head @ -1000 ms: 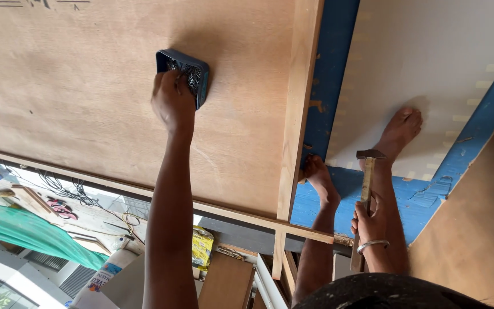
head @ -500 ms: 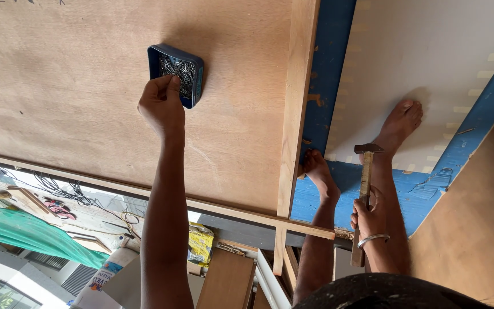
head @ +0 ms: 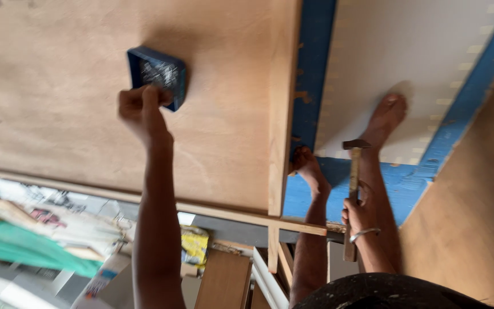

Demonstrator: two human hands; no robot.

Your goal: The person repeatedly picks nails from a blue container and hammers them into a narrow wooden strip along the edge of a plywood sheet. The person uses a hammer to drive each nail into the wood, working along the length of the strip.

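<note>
Blue open box [head: 158, 77] of small metal bits, perhaps nails, sits on the plywood sheet [head: 58, 114]; light, stiff, best held by its rim. Left hand [head: 141, 111] beside it, grip curled, seemingly pinching something. Right hand [head: 360, 213] clasps the hammer [head: 353, 183] mid-handle.

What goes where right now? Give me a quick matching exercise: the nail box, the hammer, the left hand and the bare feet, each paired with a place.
Things:
1. blue box of nails
2. hammer
3. left hand
4. bare feet

Places:
a. raised beside the box's near edge
b. on the blue and white floor sheets
c. lying on the plywood sheet
d. gripped in the right hand, head pointing away

Pairs: 1-c, 2-d, 3-a, 4-b
</note>
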